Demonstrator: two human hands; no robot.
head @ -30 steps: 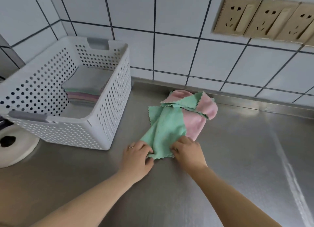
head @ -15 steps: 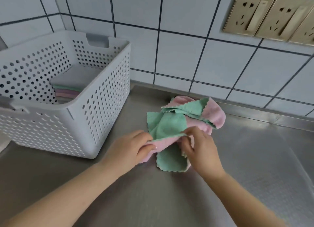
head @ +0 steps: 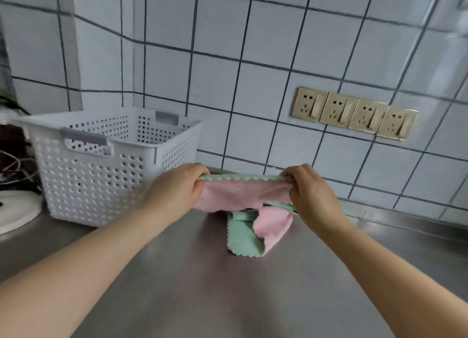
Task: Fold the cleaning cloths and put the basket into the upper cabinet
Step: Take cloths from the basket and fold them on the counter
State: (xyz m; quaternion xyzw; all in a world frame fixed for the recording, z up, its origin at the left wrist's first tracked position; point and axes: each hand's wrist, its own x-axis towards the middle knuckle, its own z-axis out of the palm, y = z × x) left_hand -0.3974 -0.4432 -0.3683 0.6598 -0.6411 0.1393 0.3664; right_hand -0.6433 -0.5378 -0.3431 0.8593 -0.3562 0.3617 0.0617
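Note:
A pink and green cleaning cloth (head: 243, 193) is stretched in the air between my two hands, above the steel counter. My left hand (head: 177, 190) pinches its left top corner and my right hand (head: 307, 193) pinches its right top corner. Below it, another pink and green cloth (head: 250, 233) lies crumpled on the counter, partly hidden behind the lifted one. The white perforated basket (head: 106, 170) with grey handles stands to the left, against the tiled wall. Its inside is hidden from this angle.
Four gold wall sockets (head: 354, 113) sit on the tiled wall behind the cloths. A white round object (head: 15, 211) and dark cables (head: 15, 160) lie left of the basket. The steel counter (head: 228, 299) stretches toward me and to the right.
Both hands have lifted one cloth off the pile and pulled it taut by its top corners. The view has tilted up, so the basket's inside is no longer seen.

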